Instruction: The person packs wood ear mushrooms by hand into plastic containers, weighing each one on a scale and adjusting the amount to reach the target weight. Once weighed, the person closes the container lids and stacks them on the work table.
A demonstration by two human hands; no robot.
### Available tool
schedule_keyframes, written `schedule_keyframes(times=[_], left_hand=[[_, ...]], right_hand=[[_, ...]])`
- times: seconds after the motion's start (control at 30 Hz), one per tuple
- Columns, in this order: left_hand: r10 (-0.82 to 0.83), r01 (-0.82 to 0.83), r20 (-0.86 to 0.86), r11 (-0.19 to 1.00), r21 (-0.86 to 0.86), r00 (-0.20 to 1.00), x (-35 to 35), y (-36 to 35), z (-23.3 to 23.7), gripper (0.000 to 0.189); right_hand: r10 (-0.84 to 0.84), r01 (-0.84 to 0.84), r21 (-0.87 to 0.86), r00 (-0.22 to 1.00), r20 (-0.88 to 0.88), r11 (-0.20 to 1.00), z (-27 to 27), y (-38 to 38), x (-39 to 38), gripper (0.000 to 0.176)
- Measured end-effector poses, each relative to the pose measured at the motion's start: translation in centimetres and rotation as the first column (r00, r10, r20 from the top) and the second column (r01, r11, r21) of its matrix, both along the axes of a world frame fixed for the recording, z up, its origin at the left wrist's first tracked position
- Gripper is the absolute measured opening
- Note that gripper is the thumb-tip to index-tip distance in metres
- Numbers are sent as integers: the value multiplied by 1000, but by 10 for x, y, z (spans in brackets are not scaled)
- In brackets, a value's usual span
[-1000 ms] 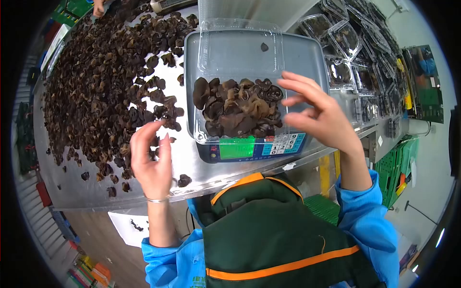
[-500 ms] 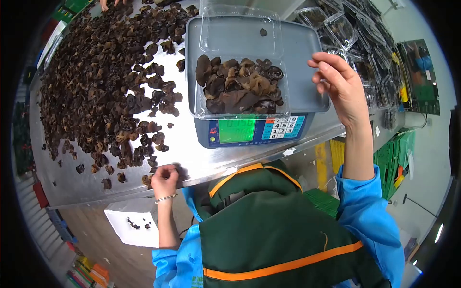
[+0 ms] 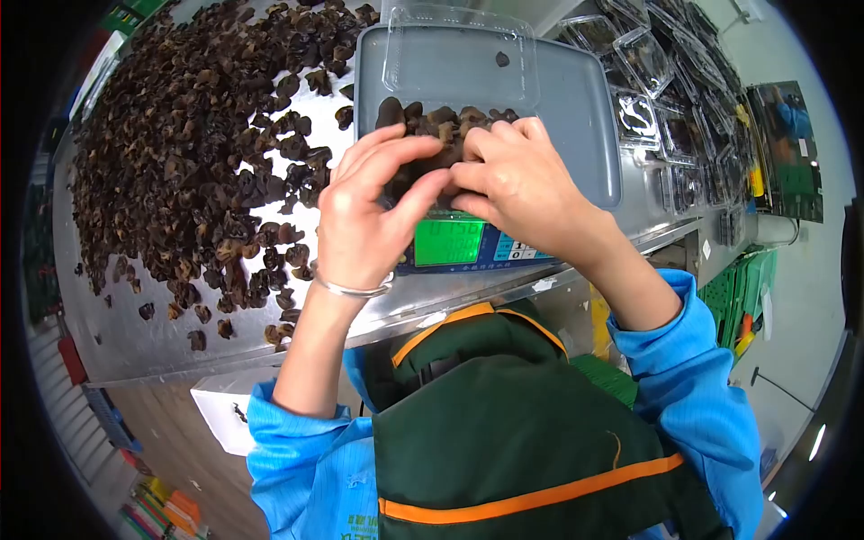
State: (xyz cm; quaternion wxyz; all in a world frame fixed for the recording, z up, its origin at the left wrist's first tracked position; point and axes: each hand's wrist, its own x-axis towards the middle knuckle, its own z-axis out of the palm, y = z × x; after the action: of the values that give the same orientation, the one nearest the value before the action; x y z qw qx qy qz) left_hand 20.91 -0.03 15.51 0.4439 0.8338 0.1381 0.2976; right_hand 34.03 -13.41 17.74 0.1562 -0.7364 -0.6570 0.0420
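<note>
Pressing left hand point(image 3: 369, 211), right hand point(image 3: 517, 184) together on mushrooms point(image 3: 432, 121) in clamshell point(image 3: 459, 58) atop scale point(image 3: 576, 117). Your grip unclear. Clamshell full, unclosed; big pile point(image 3: 180, 135) remains along table's point(image 3: 126, 346) left edge.

1. The clear plastic clamshell tray point(image 3: 459, 54) of dark brown wood-ear mushrooms point(image 3: 432, 117) lies mostly under both hands; only its lid and the mushrooms beyond the fingertips show.
2. The left hand point(image 3: 369, 211) and right hand point(image 3: 517, 184) meet fingertip to fingertip, hiding whether either grips anything.
3. Below the fingers, the green scale display point(image 3: 445, 243) has digits too blurred to read.
4. The blue-and-white keypad point(image 3: 513, 252) sits largely behind the right wrist.
5. Left of the fingers, the loose mushroom pile point(image 3: 198, 135) is cut off at the top edge.
</note>
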Motion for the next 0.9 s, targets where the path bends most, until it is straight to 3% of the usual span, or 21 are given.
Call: schedule_keyframes(times=[0.03, 0.07, 0.1, 0.17, 0.2, 0.23, 0.3, 0.37, 0.43, 0.5, 0.53, 0.57, 0.67, 0.7, 0.73, 0.77, 0.83, 0.9], left_hand=[[26, -28, 16, 996, 86, 1000, 7, 1, 1, 20], [109, -111, 70, 993, 29, 992, 8, 8, 0, 20], [245, -265, -103, 917, -297, 964, 2, 14, 5, 23], [435, -438, -55, 884, -165, 899, -17, 49, -26, 29], [433, -429, -155, 901, 58, 888, -40, 74, -64, 34], [447, -381, -250, 883, 273, 859, -62, 89, -105, 39], [441, -148, -633, 875, 461, 636, -100, 73, -142, 53], [439, -36, -659, 847, 531, 611, -109, 50, -139, 60], [439, -212, -521, 874, 438, 732, -119, 55, -156, 42], [423, -318, -535, 906, 281, 732, -125, 59, -159, 25], [437, -308, -491, 895, 324, 754, -123, 58, -151, 16], [440, -313, -492, 894, 321, 752, -124, 59, -149, 16], [492, -508, -420, 857, 82, 762, -132, 62, -150, 12], [491, -582, -424, 806, -111, 761, -135, 63, -149, 13], [495, -647, -421, 631, -427, 760, -138, 62, -145, 15], [500, -626, -420, 371, -686, 757, -140, 62, -138, 17], [539, -518, -375, 138, -844, 754, -138, 64, -121, 23], [532, -415, -286, 139, -899, 797, -130, 63, -99, 24]], right_hand=[[0, 0, 3, 1000, 0, 1000, -2, 1, 2, 5], [20, -18, -27, 998, 55, 999, -5, 0, 5, 5], [40, -34, -59, 993, 107, 998, -9, -1, 7, 5], [20, -20, -19, 1000, 0, 1000, -20, -7, 15, 5], [13, -12, 17, 995, -99, 1000, -23, -9, 19, 6], [15, -14, 16, 995, -99, 1000, -22, -9, 22, 6], [-23, 44, 80, 968, -249, 996, -22, -12, 25, 8], [-2, 12, 38, 971, -239, 999, -20, -10, 27, 10], [26, -27, 1, 976, -218, 1000, -18, -3, 28, 12], [100, -100, -87, 995, -1, 991, -16, 6, 27, 11], [106, -106, -90, 994, 0, 990, -19, 8, 29, 11], [149, -146, -72, 988, 33, 987, -24, 9, 30, 10], [168, -164, -64, 983, 74, 984, -32, 7, 33, 9], [143, -138, -71, 986, 84, 988, -32, 6, 34, 9], [146, -139, -75, 986, 85, 987, -32, 5, 36, 9], [99, -98, -3, 995, 6, 995, -32, 4, 37, 8], [56, -51, 61, 995, -79, 997, -31, 1, 36, 7], [-107, 171, 148, 925, -364, 974, -27, -1, 31, 4]])
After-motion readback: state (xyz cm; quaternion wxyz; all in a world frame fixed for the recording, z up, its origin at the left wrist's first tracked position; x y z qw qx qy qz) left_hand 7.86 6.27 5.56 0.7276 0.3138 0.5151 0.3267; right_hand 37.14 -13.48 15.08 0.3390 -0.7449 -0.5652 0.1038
